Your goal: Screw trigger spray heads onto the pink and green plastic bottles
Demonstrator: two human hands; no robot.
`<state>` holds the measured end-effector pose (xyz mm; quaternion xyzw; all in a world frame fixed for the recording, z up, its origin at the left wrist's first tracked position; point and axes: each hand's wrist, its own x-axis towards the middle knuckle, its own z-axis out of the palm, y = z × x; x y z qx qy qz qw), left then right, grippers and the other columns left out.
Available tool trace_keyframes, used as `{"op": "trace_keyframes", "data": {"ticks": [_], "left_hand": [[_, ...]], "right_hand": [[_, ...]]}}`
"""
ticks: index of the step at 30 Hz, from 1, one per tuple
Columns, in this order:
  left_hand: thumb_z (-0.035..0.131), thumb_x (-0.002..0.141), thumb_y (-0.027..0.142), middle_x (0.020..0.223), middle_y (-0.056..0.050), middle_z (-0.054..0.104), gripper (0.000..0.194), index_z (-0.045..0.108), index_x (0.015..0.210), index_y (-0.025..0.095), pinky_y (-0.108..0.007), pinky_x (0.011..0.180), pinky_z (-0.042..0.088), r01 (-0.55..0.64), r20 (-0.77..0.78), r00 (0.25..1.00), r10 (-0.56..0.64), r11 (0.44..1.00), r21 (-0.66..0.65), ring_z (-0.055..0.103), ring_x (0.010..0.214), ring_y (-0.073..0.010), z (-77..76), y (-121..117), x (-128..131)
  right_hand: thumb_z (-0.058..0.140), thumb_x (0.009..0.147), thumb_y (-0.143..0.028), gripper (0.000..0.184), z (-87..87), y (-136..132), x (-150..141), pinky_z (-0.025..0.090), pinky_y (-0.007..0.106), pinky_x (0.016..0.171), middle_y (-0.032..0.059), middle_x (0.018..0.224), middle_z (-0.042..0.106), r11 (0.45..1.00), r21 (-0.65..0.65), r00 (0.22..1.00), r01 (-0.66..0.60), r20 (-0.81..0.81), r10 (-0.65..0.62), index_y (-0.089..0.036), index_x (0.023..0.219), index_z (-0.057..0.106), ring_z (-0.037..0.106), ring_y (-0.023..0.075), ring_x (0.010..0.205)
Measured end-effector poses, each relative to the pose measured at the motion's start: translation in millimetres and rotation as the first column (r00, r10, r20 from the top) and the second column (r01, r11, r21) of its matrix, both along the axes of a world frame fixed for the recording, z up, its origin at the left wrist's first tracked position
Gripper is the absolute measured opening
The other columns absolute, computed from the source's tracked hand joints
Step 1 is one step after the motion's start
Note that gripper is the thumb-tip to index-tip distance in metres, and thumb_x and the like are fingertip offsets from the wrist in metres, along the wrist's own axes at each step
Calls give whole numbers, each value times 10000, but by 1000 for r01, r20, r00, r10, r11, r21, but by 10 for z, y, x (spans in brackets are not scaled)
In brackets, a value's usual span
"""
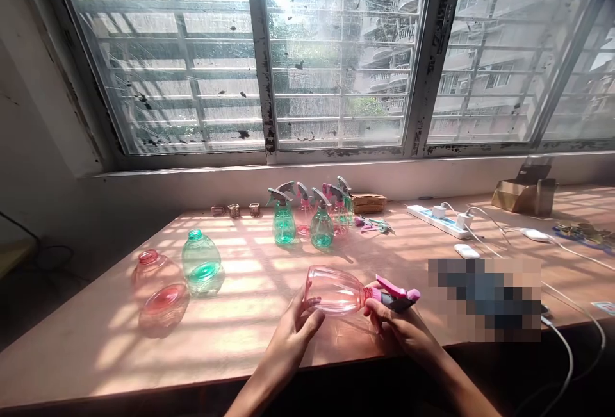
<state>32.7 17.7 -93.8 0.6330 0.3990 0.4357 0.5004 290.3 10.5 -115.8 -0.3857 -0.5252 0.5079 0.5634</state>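
A clear pink spray bottle (336,289) lies sideways above the table's front edge, its base to the left and its neck to the right. My left hand (302,322) is closed around the base end. At the neck, my right hand (391,321) grips the collar of the pink and grey spray head (396,294), which sits on the bottle's mouth. Whether it is fully screwed on I cannot tell. To the left stand a headless pink bottle (158,286) and a headless green bottle (202,260).
Several spray bottles with heads (321,228) stand near the window wall. Loose spray heads (375,225) lie beside them, before a brown cardboard piece (369,203). Rightward are a power strip (438,220), white cables, a cardboard box (523,196) and a blurred-out patch.
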Motion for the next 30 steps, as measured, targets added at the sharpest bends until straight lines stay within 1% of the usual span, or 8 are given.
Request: {"op": "trace_keyframes", "data": {"ticks": [2, 7, 11, 14, 17, 21, 25, 30], "left_hand": [[600, 945, 687, 1520, -172, 597, 791, 462, 1574, 228, -500, 1227, 398, -20, -14, 1000, 21, 999, 38, 522, 1457, -356, -1, 7, 5], [591, 998, 568, 1699, -111, 358, 644, 459, 1570, 304, -471, 1209, 429, 2, -75, 997, 13, 980, 197, 445, 1509, -335, -66, 14, -18], [608, 1000, 523, 1636, -128, 457, 680, 378, 1606, 318, -487, 1198, 433, -43, -126, 989, 78, 964, 261, 517, 1442, -320, -166, 11, -7], [653, 970, 546, 1600, -152, 513, 748, 350, 1600, 278, -541, 1238, 372, -81, -112, 988, 106, 975, 208, 473, 1489, -338, -215, 24, -10], [603, 994, 563, 1596, -165, 519, 688, 388, 1568, 250, -568, 1251, 345, -102, -89, 989, 118, 982, 161, 442, 1518, -348, -209, 38, -19], [622, 995, 505, 1659, -126, 449, 665, 416, 1582, 272, -548, 1298, 261, -122, -176, 968, 180, 946, 300, 363, 1569, -329, -152, 33, -14], [643, 987, 436, 1640, -97, 489, 656, 415, 1586, 295, -504, 1287, 310, -108, -186, 966, 179, 935, 336, 427, 1537, -298, -114, 4, -3], [651, 972, 490, 1569, -120, 572, 600, 509, 1508, 261, -525, 1248, 369, -148, -141, 972, 187, 958, 245, 483, 1496, -336, -75, -18, -5]], "right_hand": [[787, 918, -479, 289, -31, 16, 3, 438, 299, 570, 29, 820, 724, 1000, 3, 1000, -20, 6, 20, -201, 857, 735, 567, 129, 566], [800, 896, -507, 319, -72, 72, -16, 405, 274, 511, -2, 772, 706, 1000, 29, 994, 4, -109, 0, -225, 987, 683, 526, 113, 511], [795, 894, -521, 341, -47, 71, -21, 380, 267, 508, -1, 770, 709, 1000, 19, 992, 2, -124, 1, -223, 992, 661, 522, 111, 511], [813, 886, -487, 325, -2, 38, -16, 396, 266, 539, -33, 677, 669, 999, -21, 999, -42, -4, 42, -224, 1006, 664, 538, 128, 546], [827, 871, -482, 328, 33, 21, -16, 409, 273, 543, -60, 594, 621, 996, -38, 994, -81, 66, 84, -224, 997, 669, 538, 138, 534], [821, 844, -562, 384, 8, 50, -30, 409, 271, 510, -42, 614, 628, 999, -42, 1000, -28, -8, 28, -208, 915, 692, 514, 127, 514], [822, 835, -575, 441, -14, 64, -35, 407, 267, 496, -5, 752, 706, 999, -27, 998, -22, -63, 20, -220, 1042, 661, 524, 116, 504], [777, 912, -500, 317, 95, -25, -20, 407, 260, 540, -65, 601, 610, 995, -32, 992, -92, 83, 94, -229, 1008, 643, 536, 128, 532]]}}
